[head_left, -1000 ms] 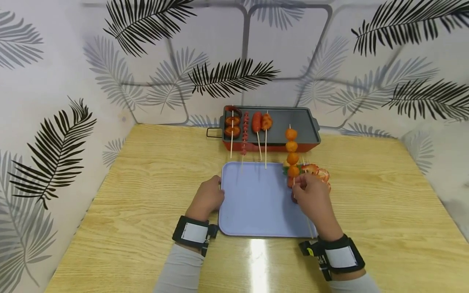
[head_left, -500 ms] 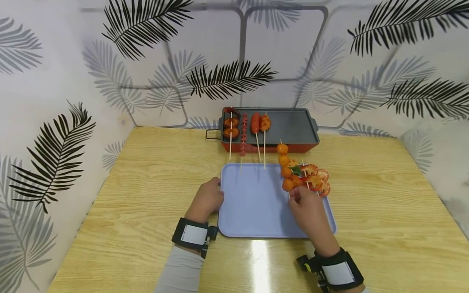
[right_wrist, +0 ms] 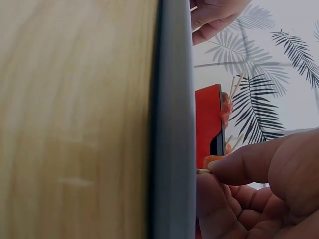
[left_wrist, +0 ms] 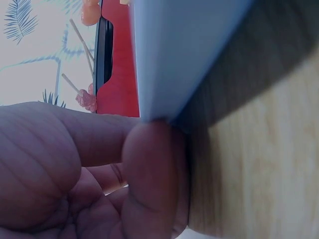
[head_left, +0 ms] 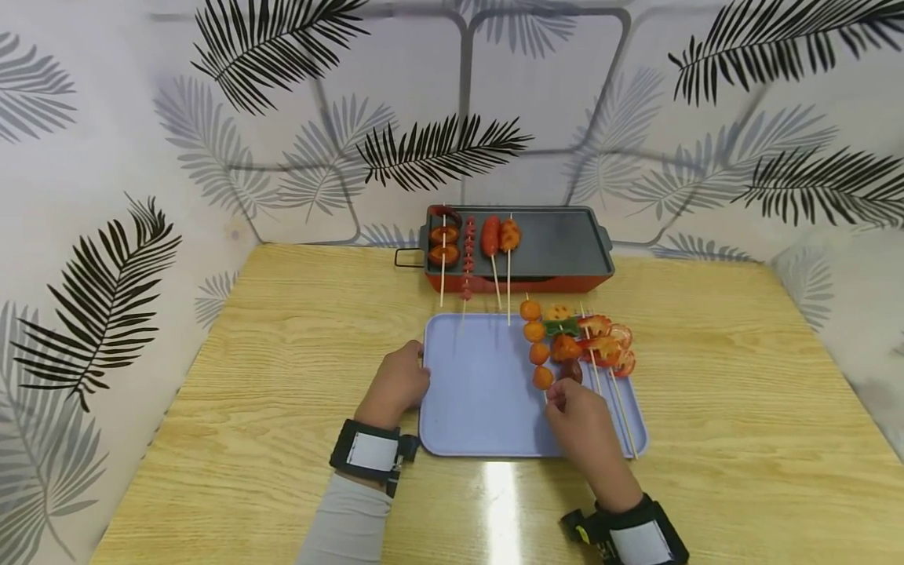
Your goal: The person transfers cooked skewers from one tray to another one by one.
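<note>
My left hand grips the left rim of a pale blue tray; in the left wrist view its fingertips meet the tray's edge. The right hand pinches the thin stick of a skewer of orange balls between thumb and forefinger. That skewer slants over the tray's right half, its balls pointing toward the back. Right beside it lies a mixed skewer with a green piece and a dark brown piece. Shrimp skewers lie along the tray's right side, sticks toward the front.
Behind the tray stands a red toy grill with a dark top and a wire handle on its left. On its left half rest a skewer of brown rounds, a thin pink skewer, a sausage and an orange-brown skewer.
My right hand has brought the orange-ball skewer left and toward the front, down from in front of the grill to over the tray. The left hand has stayed at the tray's rim.
</note>
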{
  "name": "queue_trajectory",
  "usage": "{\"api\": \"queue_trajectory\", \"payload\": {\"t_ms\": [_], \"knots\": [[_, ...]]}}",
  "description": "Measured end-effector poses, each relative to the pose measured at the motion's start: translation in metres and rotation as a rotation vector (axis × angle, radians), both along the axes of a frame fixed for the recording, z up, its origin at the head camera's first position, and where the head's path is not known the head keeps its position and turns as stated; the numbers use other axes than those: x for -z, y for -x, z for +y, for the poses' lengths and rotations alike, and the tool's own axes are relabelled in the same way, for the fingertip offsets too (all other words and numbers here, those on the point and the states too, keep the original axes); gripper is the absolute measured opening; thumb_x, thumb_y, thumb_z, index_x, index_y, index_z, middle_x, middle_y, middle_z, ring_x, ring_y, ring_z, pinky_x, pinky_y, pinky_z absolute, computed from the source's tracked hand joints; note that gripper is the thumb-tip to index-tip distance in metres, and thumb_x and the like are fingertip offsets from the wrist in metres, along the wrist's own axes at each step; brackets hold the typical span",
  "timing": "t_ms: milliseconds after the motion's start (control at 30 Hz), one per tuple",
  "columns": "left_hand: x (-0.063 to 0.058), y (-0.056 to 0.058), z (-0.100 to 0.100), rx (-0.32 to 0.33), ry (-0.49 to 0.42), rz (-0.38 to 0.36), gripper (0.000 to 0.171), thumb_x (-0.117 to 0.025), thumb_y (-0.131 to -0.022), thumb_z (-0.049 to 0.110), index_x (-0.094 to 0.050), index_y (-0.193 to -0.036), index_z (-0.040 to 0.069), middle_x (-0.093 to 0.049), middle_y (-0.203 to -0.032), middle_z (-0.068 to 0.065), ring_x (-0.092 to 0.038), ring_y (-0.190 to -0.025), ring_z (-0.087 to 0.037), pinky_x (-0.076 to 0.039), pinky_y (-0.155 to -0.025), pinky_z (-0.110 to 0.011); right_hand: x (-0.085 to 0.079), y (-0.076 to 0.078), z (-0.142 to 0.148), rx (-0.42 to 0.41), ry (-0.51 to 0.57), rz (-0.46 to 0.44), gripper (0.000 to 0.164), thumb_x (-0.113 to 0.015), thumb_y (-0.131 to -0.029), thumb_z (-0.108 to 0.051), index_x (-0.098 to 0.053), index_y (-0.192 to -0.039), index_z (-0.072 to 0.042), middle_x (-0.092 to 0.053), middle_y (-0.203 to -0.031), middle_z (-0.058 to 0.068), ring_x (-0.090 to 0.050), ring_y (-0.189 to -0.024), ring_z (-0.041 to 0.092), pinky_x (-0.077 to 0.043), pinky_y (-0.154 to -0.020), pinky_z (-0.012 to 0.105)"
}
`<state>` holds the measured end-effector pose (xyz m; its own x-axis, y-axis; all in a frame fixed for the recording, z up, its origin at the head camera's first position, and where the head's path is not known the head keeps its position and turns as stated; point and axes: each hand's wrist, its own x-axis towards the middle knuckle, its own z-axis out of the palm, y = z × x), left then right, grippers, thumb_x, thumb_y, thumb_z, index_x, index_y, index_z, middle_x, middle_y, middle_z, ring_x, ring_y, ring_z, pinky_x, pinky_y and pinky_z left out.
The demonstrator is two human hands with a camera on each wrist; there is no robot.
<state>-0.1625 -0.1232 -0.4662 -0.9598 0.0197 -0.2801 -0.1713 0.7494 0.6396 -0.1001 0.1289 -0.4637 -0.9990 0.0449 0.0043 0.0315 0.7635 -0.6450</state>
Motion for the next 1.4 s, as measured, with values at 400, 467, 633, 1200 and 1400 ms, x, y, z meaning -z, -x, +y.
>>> {"api": "queue_trajectory", "payload": {"t_ms": [400,467,633,1200,1400], "knots": [[0.001,0.000,0.001,0.003,0.003,-0.025,0.042,-0.055,-0.099,0.010,-0.050,-0.138,-0.004,-0.063,-0.117,-0.022,-0.062,-0.081,-0.025,-0.050,-0.059,-0.031,0.005,-0.002,0.002,-0.022,0.010,-0.102,0.004,-0.061,-0.084,0.001,-0.063,-0.087,0.002,-0.056,-0.072,0.006,-0.051,-0.065,0.020,-0.042,-0.057,0.032],[0.001,0.000,0.000,0.004,0.005,-0.022,0.042,-0.055,-0.099,0.010,-0.050,-0.137,-0.004,-0.063,-0.117,-0.022,-0.061,-0.081,-0.024,-0.049,-0.059,-0.031,0.006,-0.002,0.002,-0.024,0.013,-0.107,0.004,-0.061,-0.084,0.001,-0.063,-0.087,0.003,-0.056,-0.072,0.006,-0.051,-0.065,0.020,-0.042,-0.057,0.032],[0.000,0.001,0.001,0.003,0.001,-0.021,0.041,-0.055,-0.099,0.010,-0.050,-0.137,-0.004,-0.064,-0.116,-0.022,-0.062,-0.080,-0.024,-0.050,-0.058,-0.031,0.005,-0.001,0.002,-0.020,0.022,-0.127,0.004,-0.061,-0.084,0.000,-0.063,-0.087,0.002,-0.056,-0.073,0.006,-0.051,-0.065,0.020,-0.043,-0.056,0.031],[-0.004,0.000,0.001,0.007,0.003,-0.016,0.041,-0.055,-0.099,0.010,-0.050,-0.136,-0.005,-0.063,-0.119,-0.022,-0.062,-0.086,-0.026,-0.050,-0.063,-0.033,-0.016,-0.005,0.011,-0.055,-0.047,-0.043,0.012,-0.063,-0.091,-0.003,-0.065,-0.101,0.004,-0.061,-0.085,0.010,-0.055,-0.077,0.024,-0.047,-0.066,0.036],[-0.004,-0.001,0.002,0.012,0.018,-0.008,0.040,-0.054,-0.099,0.009,-0.051,-0.136,-0.006,-0.063,-0.121,-0.022,-0.062,-0.090,-0.027,-0.051,-0.068,-0.034,-0.013,-0.005,0.010,-0.165,-0.087,0.196,0.013,-0.065,-0.090,0.004,-0.065,-0.103,0.006,-0.063,-0.100,0.018,-0.060,-0.094,0.033,-0.052,-0.080,0.047]]}}
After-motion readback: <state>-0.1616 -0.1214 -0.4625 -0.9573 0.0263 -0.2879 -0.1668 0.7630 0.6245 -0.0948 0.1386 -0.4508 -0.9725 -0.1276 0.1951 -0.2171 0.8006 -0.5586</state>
